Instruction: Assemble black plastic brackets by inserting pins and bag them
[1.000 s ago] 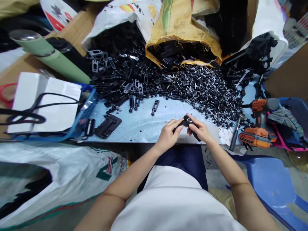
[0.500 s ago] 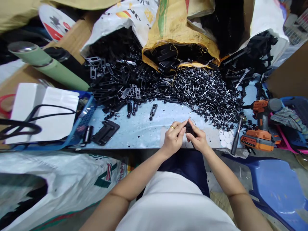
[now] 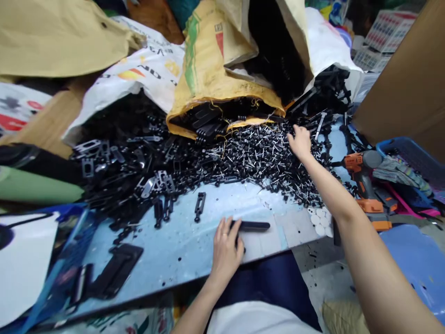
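My left hand (image 3: 227, 243) rests near the table's front edge, its fingers and thumb closed around the left end of a long black plastic bar (image 3: 255, 226). The bar lies almost level with its right end free. A small dark piece shows between thumb and forefinger, partly hidden. Out at the far right, my right hand (image 3: 301, 141) is over the heap of black-headed screws (image 3: 257, 155); its thumb and forefinger are apart and I see nothing held. A flat slotted black part (image 3: 200, 207) lies alone on the blue tabletop (image 3: 187, 246).
Slotted black parts (image 3: 132, 167) are heaped at left below a yellow sack (image 3: 208, 60). A cordless drill (image 3: 365, 176) and white discs (image 3: 320, 220) are on the right. A black tray-like piece (image 3: 120, 269) and a blue basket (image 3: 69, 246) stand at left.
Both hands were together on the black part. Now my right hand has moved away to the screw heap, while my left stays with the bar. The view has shifted and tilted.
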`<state>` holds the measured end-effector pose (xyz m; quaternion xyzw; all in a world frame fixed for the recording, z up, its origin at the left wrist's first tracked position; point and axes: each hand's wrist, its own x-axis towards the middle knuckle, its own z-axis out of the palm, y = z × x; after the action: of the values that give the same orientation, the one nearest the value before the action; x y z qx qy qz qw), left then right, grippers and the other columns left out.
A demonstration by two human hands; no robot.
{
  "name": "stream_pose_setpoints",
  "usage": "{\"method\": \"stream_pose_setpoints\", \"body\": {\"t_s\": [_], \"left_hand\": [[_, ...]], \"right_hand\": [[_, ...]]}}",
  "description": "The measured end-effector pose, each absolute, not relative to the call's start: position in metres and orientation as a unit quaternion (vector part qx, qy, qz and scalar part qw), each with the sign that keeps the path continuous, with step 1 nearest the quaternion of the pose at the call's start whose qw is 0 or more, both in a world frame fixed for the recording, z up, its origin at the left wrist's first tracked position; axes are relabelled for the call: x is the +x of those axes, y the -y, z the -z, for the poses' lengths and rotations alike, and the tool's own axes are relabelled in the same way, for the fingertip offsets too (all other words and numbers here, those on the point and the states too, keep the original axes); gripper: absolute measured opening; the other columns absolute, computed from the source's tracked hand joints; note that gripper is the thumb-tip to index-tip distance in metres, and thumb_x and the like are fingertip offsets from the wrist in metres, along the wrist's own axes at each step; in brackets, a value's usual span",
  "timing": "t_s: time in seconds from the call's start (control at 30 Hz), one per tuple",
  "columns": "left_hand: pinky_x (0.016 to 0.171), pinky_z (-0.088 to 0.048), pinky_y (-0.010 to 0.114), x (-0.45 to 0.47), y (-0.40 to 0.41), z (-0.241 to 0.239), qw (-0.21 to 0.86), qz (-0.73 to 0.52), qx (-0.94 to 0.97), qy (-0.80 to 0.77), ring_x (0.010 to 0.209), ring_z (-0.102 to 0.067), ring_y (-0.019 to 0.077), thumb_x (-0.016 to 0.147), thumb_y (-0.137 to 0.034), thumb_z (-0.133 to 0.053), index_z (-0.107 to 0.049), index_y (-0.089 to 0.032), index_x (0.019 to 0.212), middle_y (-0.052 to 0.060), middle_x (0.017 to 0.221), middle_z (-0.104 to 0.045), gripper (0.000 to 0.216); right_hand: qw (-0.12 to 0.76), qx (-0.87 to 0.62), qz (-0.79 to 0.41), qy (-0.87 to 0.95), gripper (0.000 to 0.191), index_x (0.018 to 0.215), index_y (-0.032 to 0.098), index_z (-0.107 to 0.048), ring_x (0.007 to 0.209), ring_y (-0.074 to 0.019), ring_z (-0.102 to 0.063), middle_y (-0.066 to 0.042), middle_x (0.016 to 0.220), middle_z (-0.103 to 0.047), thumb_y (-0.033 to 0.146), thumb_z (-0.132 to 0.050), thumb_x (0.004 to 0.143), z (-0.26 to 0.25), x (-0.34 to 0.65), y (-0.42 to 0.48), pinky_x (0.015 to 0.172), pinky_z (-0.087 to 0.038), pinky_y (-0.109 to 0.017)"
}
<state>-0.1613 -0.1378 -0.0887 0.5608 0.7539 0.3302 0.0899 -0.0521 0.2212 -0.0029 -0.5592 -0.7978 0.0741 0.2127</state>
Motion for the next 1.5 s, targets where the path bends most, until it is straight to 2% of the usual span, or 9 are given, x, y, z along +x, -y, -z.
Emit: {"method": "stream_pose_setpoints", "body": {"t_s": [0.13, 0.33, 0.53, 0.73, 0.83, 1.0, 1.2, 1.33, 1.5], "left_hand": [[0.103, -0.030, 0.061, -0.177, 0.125, 0.083, 0.098, -0.193, 0.740, -0.637, 0.118, -0.047, 0.0250, 0.075, 0.000, -0.037, -0.049, -0.027, 0.124, 0.007, 0.117, -0.059, 0.057], [0.097, -0.043, 0.049, -0.183, 0.109, 0.080, 0.094, -0.137, 0.779, -0.605, 0.098, -0.059, 0.0178, 0.075, 0.005, -0.035, -0.050, -0.025, 0.123, 0.006, 0.103, -0.064, 0.059], [0.084, -0.050, 0.036, -0.180, 0.114, 0.080, 0.037, -0.171, 0.777, -0.605, 0.088, -0.060, 0.0175, 0.074, 0.007, -0.032, -0.050, -0.022, 0.123, 0.006, 0.098, -0.065, 0.060], [0.076, -0.051, 0.031, -0.180, 0.132, 0.081, -0.004, -0.194, 0.776, -0.600, 0.087, -0.061, 0.0186, 0.077, 0.003, -0.033, -0.053, -0.020, 0.121, 0.008, 0.094, -0.065, 0.054], [0.074, -0.050, 0.030, -0.183, 0.139, 0.084, -0.017, -0.196, 0.778, -0.597, 0.087, -0.061, 0.0185, 0.078, 0.002, -0.034, -0.054, -0.020, 0.119, 0.008, 0.094, -0.065, 0.050], [0.074, -0.050, 0.030, -0.188, 0.144, 0.089, -0.031, -0.156, 0.771, -0.616, 0.084, -0.061, 0.0184, 0.079, 0.000, -0.034, -0.057, -0.016, 0.114, 0.010, 0.094, -0.065, 0.045], [0.076, -0.049, 0.031, -0.186, 0.146, 0.087, 0.009, -0.105, 0.757, -0.644, 0.087, -0.061, 0.0192, 0.078, -0.001, -0.035, -0.056, -0.018, 0.117, 0.010, 0.098, -0.064, 0.047], [0.077, -0.049, 0.033, -0.183, 0.143, 0.084, 0.037, -0.116, 0.748, -0.652, 0.089, -0.061, 0.0206, 0.082, -0.007, -0.035, -0.055, -0.018, 0.117, 0.011, 0.099, -0.064, 0.042], [0.082, -0.048, 0.036, -0.175, 0.128, 0.079, 0.111, -0.137, 0.733, -0.657, 0.096, -0.058, 0.0232, 0.087, -0.020, -0.039, -0.052, -0.013, 0.119, 0.013, 0.100, -0.062, 0.035]], "right_hand": [[0.073, -0.733, -0.084, 0.671, 0.058, 0.127, 0.005, -0.043, 0.116, -0.0302, -0.047, -0.023, 0.125, -0.049, 0.032, -0.058, 0.078, -0.001, -0.032, -0.289, 0.094, -0.039, -0.042], [-0.021, -0.706, -0.092, 0.702, 0.051, 0.125, 0.010, -0.050, 0.115, -0.0266, -0.052, -0.019, 0.125, -0.052, 0.038, -0.054, 0.082, 0.003, -0.024, -0.312, 0.091, -0.042, -0.037], [-0.031, -0.696, -0.062, 0.715, 0.038, 0.112, 0.004, -0.059, 0.106, -0.0267, -0.057, -0.022, 0.114, -0.059, 0.021, -0.059, 0.078, -0.012, -0.010, -0.276, 0.085, -0.045, -0.032], [-0.016, -0.688, -0.062, 0.723, 0.045, 0.116, 0.005, -0.055, 0.108, -0.0273, -0.056, -0.023, 0.117, -0.057, 0.036, -0.052, 0.085, -0.025, 0.021, -0.210, 0.087, -0.044, -0.034], [-0.007, -0.673, -0.090, 0.735, 0.037, 0.113, 0.007, -0.057, 0.108, -0.0273, -0.056, -0.022, 0.117, -0.058, 0.032, -0.046, 0.088, -0.031, 0.029, -0.180, 0.088, -0.043, -0.035], [0.004, -0.632, -0.121, 0.766, 0.024, 0.099, 0.014, -0.063, 0.102, -0.0247, -0.058, -0.015, 0.109, -0.063, 0.030, -0.056, 0.083, -0.035, 0.030, -0.144, 0.086, -0.044, -0.033], [0.114, -0.565, -0.381, 0.722, 0.033, 0.095, 0.011, -0.057, 0.051, -0.0076, -0.052, -0.004, 0.071, -0.062, 0.030, -0.029, 0.095, -0.030, 0.021, -0.114, 0.050, -0.044, -0.018], [0.119, -0.485, -0.522, 0.691, 0.030, 0.092, 0.013, -0.055, 0.041, -0.0051, -0.041, 0.001, 0.062, -0.055, 0.033, -0.032, 0.094, -0.017, 0.016, -0.079, 0.042, -0.037, -0.017], [0.018, -0.324, -0.384, 0.864, 0.024, 0.096, 0.017, -0.056, 0.061, -0.0105, -0.054, -0.002, 0.078, -0.061, 0.037, -0.045, 0.089, 0.000, 0.021, -0.029, 0.058, -0.042, -0.022]]}}
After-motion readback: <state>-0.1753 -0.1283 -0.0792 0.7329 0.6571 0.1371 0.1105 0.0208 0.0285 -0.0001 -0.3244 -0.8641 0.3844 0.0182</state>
